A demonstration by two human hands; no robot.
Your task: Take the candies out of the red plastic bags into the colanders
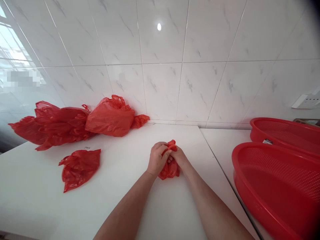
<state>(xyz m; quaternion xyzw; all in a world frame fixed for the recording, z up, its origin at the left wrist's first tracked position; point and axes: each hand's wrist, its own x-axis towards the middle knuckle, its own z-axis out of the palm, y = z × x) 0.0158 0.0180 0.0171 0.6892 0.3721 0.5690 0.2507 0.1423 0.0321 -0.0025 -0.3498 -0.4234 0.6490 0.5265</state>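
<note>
And there I was, eyes on the head view, both hands closed in on the small red bag (170,171), right over the white table (120,208)! The danger, as I judged it: thin, slick plastic. One hard tug and it could have torn; one loosened thumb and the gathered top could have slid free and sprung open. With the hands packed so tightly together, the fingers could have snagged each other, too.

So where was it? The left hand (157,158) pinched the bunched plastic between thumb and fingers; the right hand (179,156) curled in against it from the other side, gripping too, though I couldn't make out every fingertip. A red tuft poked up between them, and the crumpled body bulged out below the fingers, towards me. Well off to the left lay a loose red bag (81,169), apart from both hands.
</note>
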